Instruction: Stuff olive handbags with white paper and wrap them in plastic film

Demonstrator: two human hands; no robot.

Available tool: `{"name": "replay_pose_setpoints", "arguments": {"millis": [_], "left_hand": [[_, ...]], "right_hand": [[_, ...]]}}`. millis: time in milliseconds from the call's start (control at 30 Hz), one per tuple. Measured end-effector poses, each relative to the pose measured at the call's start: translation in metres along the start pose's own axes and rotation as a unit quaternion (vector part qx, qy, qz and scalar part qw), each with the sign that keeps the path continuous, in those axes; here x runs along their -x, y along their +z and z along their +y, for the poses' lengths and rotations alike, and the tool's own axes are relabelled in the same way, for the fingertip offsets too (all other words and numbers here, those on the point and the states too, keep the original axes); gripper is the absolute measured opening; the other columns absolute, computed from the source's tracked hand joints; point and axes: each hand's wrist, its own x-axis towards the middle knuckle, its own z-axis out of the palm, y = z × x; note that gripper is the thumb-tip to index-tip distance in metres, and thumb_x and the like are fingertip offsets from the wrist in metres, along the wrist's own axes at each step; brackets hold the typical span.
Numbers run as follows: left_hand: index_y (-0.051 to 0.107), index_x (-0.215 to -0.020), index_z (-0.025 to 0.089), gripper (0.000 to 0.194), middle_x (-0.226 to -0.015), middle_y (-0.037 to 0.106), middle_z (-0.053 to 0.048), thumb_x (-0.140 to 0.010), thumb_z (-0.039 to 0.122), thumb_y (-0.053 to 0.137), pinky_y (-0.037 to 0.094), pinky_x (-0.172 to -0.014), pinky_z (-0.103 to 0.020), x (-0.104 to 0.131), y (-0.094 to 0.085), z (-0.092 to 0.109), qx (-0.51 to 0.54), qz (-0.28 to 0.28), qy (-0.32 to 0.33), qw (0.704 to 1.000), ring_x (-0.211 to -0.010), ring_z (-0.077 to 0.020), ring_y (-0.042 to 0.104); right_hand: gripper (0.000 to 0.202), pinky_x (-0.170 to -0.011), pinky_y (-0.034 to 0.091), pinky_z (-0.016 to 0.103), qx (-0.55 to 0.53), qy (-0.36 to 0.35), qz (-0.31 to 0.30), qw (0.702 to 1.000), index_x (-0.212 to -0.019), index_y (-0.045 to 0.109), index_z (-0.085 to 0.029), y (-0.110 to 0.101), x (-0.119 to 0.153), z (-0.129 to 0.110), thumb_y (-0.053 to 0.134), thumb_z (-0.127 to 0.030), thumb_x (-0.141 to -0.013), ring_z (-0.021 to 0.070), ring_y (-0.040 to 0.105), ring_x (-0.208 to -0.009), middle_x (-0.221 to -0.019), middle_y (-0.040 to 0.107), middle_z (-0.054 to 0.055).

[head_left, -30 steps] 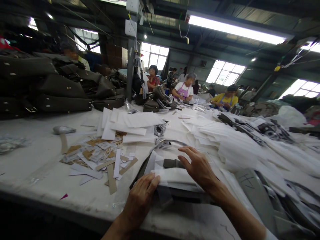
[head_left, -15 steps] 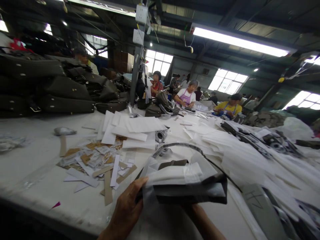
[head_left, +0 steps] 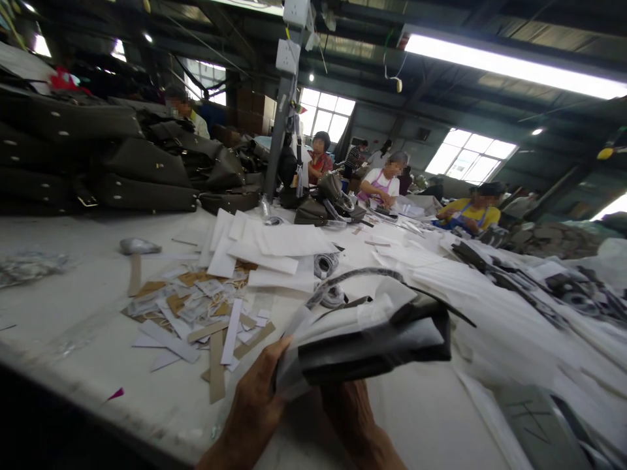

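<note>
A dark handbag (head_left: 353, 362), partly covered in white foam sheet (head_left: 343, 326) and clear film, is held in front of me above the table. My left hand (head_left: 262, 391) grips its left end, thumb on the near side. Under the bag is my right hand (head_left: 345, 408); its fingers are hidden beneath the bag's lower side, so I cannot see how they lie. The bag's strap or handle (head_left: 362, 273), wrapped in film, arches up behind it.
Paper strips and tags (head_left: 210, 320) lie in a heap at left, with foam sheets (head_left: 274, 248) behind. Dark bags (head_left: 147, 192) are piled at back left. More foam sheets (head_left: 514, 320) cover the right side. A post (head_left: 278, 130) and several people stand or sit beyond.
The bag has tilted, its right end rising a little. My right hand has moved left beneath it. The whole view has shifted slightly.
</note>
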Motion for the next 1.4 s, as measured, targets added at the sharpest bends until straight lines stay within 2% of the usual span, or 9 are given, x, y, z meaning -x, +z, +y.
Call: {"name": "replay_pose_setpoints", "arguments": {"millis": [100, 267, 600, 933, 1067, 1133, 1233, 1300, 1400], "left_hand": [[0.043, -0.137, 0.021, 0.078, -0.122, 0.067, -0.006, -0.063, -0.003, 0.038, 0.055, -0.096, -0.033, -0.003, 0.006, 0.006, -0.011, -0.006, 0.035, 0.999, -0.114, -0.0189, 0.064], [0.043, -0.137, 0.018, 0.068, -0.119, 0.066, -0.01, -0.073, -0.003, 0.037, 0.056, -0.093, -0.032, 0.0, 0.017, 0.016, -0.048, -0.032, 0.107, 0.993, -0.11, -0.0185, 0.064], [0.047, -0.131, 0.017, 0.046, -0.115, 0.064, -0.011, -0.088, 0.003, 0.042, 0.057, -0.09, -0.036, 0.011, 0.033, 0.019, -0.122, -0.094, 0.162, 0.975, -0.106, -0.0214, 0.064], [0.047, -0.131, 0.018, 0.051, -0.121, 0.063, -0.011, -0.085, -0.003, 0.04, 0.055, -0.094, -0.04, 0.012, 0.032, 0.016, -0.112, -0.14, 0.169, 0.969, -0.111, -0.0221, 0.062], [0.048, -0.128, 0.019, 0.048, -0.122, 0.062, -0.009, -0.086, -0.002, 0.04, 0.053, -0.098, -0.039, 0.012, 0.03, 0.015, -0.081, -0.152, 0.178, 0.969, -0.114, -0.0214, 0.06], [0.048, -0.128, 0.019, 0.047, -0.123, 0.062, -0.009, -0.086, -0.001, 0.042, 0.052, -0.1, -0.04, 0.012, 0.029, 0.015, -0.076, -0.153, 0.18, 0.969, -0.116, -0.0214, 0.059], [0.048, -0.129, 0.018, 0.044, -0.124, 0.062, -0.01, -0.088, 0.001, 0.046, 0.051, -0.101, -0.041, 0.013, 0.028, 0.017, -0.073, -0.152, 0.184, 0.968, -0.117, -0.0225, 0.059], [0.048, -0.129, 0.017, 0.043, -0.123, 0.063, -0.011, -0.089, 0.003, 0.046, 0.052, -0.101, -0.041, 0.013, 0.027, 0.019, -0.069, -0.147, 0.191, 0.968, -0.117, -0.023, 0.059], [0.047, -0.131, 0.014, 0.043, -0.123, 0.063, -0.012, -0.089, 0.003, 0.045, 0.052, -0.101, -0.041, 0.013, 0.026, 0.018, -0.062, -0.136, 0.212, 0.966, -0.118, -0.0222, 0.059]], "right_hand": [[0.029, -0.094, 0.043, 0.045, 0.005, 0.039, 0.019, 0.999, -0.103, 0.074, -0.03, 0.011, 0.013, -0.008, 0.055, -0.029, -0.081, 0.0357, 0.061, -0.108, -0.108, 0.072, 0.009], [0.022, -0.067, 0.047, 0.036, -0.109, 0.16, -0.059, 0.979, -0.045, 0.059, -0.025, 0.014, 0.035, -0.013, 0.064, -0.03, -0.065, 0.0239, 0.059, -0.057, -0.044, 0.056, 0.005], [0.044, -0.032, 0.027, 0.019, -0.462, 0.304, -0.022, 0.833, -0.064, 0.058, -0.015, 0.02, 0.066, -0.043, 0.078, -0.05, -0.046, 0.004, 0.034, -0.033, -0.049, 0.056, -0.001], [0.055, -0.031, 0.031, 0.017, -0.468, 0.238, -0.039, 0.85, -0.067, 0.051, -0.018, 0.038, 0.096, -0.053, 0.075, -0.066, -0.054, 0.0052, 0.041, -0.031, -0.053, 0.062, 0.0], [0.037, -0.029, 0.028, 0.018, -0.317, 0.234, -0.188, 0.9, -0.064, 0.055, -0.017, 0.024, 0.112, -0.063, 0.069, -0.051, -0.068, 0.009, 0.046, -0.031, -0.052, 0.062, 0.001], [0.029, -0.031, 0.031, 0.019, -0.215, 0.182, -0.204, 0.938, -0.063, 0.06, -0.016, 0.0, 0.118, -0.069, 0.066, -0.042, -0.076, 0.0101, 0.049, -0.034, -0.053, 0.063, 0.001], [0.021, -0.056, 0.053, 0.027, -0.021, -0.022, -0.039, 0.999, -0.077, 0.07, -0.017, -0.045, 0.112, -0.072, 0.059, -0.032, -0.086, 0.0181, 0.065, -0.061, -0.072, 0.07, 0.005], [0.025, -0.086, 0.055, 0.042, 0.126, -0.16, 0.067, 0.977, -0.106, 0.07, -0.019, -0.065, 0.1, -0.065, 0.054, -0.018, -0.087, 0.0271, 0.067, -0.097, -0.106, 0.072, 0.01], [0.063, -0.11, 0.038, 0.056, 0.274, -0.278, 0.079, 0.917, -0.138, 0.051, -0.022, -0.07, 0.077, -0.046, 0.046, 0.001, -0.079, 0.0316, 0.046, -0.133, -0.143, 0.053, 0.011]]}}
